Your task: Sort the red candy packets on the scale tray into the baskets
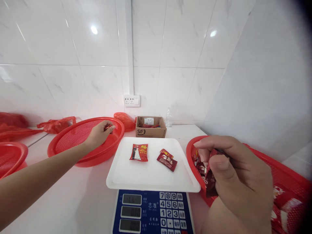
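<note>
My left hand (pixel 99 134) is closed on a small dark red packet over the right side of a red plastic basket (pixel 59 141). Close to the camera, my right hand (pixel 240 172) pinches a dark red packet (pixel 210 182) above the edge of another red basket (pixel 192 143) that holds similar packets. Between the hands, a white tray (pixel 143 178) sits on a blue scale (pixel 152 213). On the tray lie a bright red packet with printed figures (pixel 139 152) at the left and a dark red packet (pixel 167 162) at the right, partly over a smaller red and yellow one (pixel 166 152).
An open cardboard box (pixel 151 131) with packets inside stands behind the tray, beside a clear plastic bottle (pixel 168 117). Red plastic bags (pixel 58 124) lie near the tiled wall. Part of another red basket (pixel 12 156) shows at the far left.
</note>
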`<action>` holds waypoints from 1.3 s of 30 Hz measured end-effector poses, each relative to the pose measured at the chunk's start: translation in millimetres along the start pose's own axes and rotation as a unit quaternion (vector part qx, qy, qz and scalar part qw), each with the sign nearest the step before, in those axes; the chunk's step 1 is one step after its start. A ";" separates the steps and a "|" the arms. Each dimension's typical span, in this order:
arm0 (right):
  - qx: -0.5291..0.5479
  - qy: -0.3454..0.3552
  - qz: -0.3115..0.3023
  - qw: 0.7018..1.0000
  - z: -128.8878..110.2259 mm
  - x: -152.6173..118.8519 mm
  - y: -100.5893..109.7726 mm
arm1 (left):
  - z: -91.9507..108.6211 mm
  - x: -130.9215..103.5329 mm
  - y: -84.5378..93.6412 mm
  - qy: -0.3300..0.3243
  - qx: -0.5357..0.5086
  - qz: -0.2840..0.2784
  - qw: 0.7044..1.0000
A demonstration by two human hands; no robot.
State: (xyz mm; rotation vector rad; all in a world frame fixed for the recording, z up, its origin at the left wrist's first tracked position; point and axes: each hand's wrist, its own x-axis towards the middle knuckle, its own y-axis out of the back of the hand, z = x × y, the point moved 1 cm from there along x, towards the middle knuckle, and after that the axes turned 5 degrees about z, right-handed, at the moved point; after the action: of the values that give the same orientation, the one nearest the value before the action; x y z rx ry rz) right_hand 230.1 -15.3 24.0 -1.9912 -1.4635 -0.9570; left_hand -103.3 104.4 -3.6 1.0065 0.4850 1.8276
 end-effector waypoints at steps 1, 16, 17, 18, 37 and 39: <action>-0.005 0.009 -0.013 1.000 1.6 1.3 1.0 | -8.4 3.0 2.3 0.002 0.022 -0.002 1.000; -0.003 0.032 -0.054 0.998 7.1 6.0 3.3 | 40.8 -57.1 -76.0 -0.276 0.125 -0.263 0.916; -0.004 0.036 -0.054 0.998 6.9 6.2 3.5 | 43.7 -57.7 -81.0 -0.288 0.132 -0.268 0.910; -0.006 0.041 -0.052 0.998 6.7 6.5 3.8 | 45.8 -57.1 -84.9 -0.298 0.140 -0.269 0.905; 0.005 0.002 -0.032 0.999 -0.9 4.5 2.7 | 3.8 0.8 6.3 -0.164 0.313 -0.081 0.932; 0.016 -0.011 -0.031 0.999 -0.6 4.9 1.1 | -2.2 3.4 4.0 -0.166 0.311 -0.092 0.931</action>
State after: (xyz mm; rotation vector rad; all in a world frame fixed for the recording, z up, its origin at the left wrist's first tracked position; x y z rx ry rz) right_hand 231.8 -13.1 28.2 -1.9497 -1.5513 -0.9338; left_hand -108.0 105.8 -0.6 1.6017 0.9450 1.3102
